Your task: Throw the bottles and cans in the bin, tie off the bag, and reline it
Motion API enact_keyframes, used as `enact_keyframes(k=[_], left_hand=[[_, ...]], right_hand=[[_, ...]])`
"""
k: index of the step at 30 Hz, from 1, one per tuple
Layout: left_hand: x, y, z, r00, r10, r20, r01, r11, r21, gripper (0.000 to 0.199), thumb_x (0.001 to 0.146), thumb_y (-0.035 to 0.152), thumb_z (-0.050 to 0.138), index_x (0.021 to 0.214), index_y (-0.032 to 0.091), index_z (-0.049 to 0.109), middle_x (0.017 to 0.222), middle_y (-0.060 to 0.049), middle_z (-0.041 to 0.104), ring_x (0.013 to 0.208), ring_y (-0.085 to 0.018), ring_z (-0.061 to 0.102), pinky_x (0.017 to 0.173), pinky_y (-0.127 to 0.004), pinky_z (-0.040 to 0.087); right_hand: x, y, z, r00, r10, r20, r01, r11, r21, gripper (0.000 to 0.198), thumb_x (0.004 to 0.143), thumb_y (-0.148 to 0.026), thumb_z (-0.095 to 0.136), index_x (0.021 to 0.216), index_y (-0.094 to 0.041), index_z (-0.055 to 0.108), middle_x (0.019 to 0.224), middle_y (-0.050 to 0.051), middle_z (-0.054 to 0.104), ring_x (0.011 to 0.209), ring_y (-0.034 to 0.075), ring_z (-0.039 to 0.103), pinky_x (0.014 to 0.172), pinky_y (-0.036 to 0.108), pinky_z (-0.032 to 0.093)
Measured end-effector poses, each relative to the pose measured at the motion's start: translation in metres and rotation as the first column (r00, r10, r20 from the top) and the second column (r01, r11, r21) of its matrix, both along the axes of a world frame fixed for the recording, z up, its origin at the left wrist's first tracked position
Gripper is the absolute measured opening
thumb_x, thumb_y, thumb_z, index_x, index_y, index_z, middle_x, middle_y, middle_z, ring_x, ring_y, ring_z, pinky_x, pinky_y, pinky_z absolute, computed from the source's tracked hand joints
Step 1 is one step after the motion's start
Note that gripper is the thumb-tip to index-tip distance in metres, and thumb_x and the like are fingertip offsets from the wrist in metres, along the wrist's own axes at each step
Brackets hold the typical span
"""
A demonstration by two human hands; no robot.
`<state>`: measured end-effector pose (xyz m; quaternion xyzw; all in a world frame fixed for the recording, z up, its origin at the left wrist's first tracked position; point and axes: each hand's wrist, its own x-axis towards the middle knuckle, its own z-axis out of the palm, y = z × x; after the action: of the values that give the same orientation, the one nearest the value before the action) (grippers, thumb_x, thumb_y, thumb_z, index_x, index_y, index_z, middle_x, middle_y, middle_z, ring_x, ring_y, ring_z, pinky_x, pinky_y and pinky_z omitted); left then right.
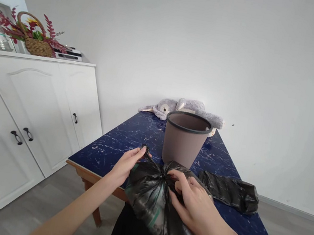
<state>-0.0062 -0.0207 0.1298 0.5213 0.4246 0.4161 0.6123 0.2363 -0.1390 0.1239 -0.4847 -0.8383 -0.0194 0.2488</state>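
A full black garbage bag (159, 210) sits at the table's near edge, its top gathered to a tight point with creases fanning out from it. My left hand (128, 165) pinches a twisted end of the bag, pulled out to the left of the gathered point. On the other side, my right hand (191, 199) has its fingers curled against the plastic beside the gather; the fingertips are partly hidden in the folds. Pale and green contents show faintly through the thin film. Just behind the bag stands a brown trash can (184, 146) with a dark rim, upright.
A folded black plastic bag (230, 192) lies on the right of the blue marbled table (117, 139). A grey plush toy (182, 107) rests at the back against the wall. To the left stands a white cabinet (32, 104) with a flower basket (38, 46) on top.
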Motion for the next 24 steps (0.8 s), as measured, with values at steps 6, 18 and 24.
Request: enact_keyframes(k=[6,18,24], left_hand=[[0.008,-0.012,0.007,1.0,0.011,-0.013,-0.01,0.998,0.067,0.05,0.091,0.067,0.07,0.103,0.019,0.078,0.096,-0.007,0.074,0.093,-0.022,0.066,0.084,-0.03,0.05],[0.029,-0.011,0.026,0.947,0.262,-0.187,-0.105,0.8,0.591,0.036,0.103,0.054,0.056,0.11,0.022,0.071,0.123,-0.009,0.072,0.117,-0.026,0.063,0.098,-0.033,0.046],[0.083,0.017,0.056,0.886,0.318,-0.339,0.138,0.517,0.845,0.049,0.106,0.04,0.053,0.152,0.025,0.044,0.144,-0.014,0.058,0.079,-0.014,0.065,0.079,-0.03,0.05]], right_hand=[[-0.02,0.029,0.011,0.957,-0.168,0.238,0.149,0.984,0.095,0.016,0.101,-0.03,0.065,0.114,-0.02,0.065,0.078,0.005,0.074,0.071,0.028,0.07,0.068,0.036,0.044],[0.082,-0.021,0.083,0.958,-0.172,-0.231,0.149,0.982,-0.112,0.029,0.104,-0.051,0.051,0.102,-0.031,0.072,0.086,0.003,0.078,0.066,0.022,0.07,0.056,0.033,0.049],[0.177,-0.027,0.138,0.817,-0.445,-0.366,0.423,0.895,-0.143,0.049,0.086,-0.077,0.061,0.098,-0.032,0.076,0.085,0.01,0.078,0.073,0.028,0.073,0.057,0.038,0.054]])
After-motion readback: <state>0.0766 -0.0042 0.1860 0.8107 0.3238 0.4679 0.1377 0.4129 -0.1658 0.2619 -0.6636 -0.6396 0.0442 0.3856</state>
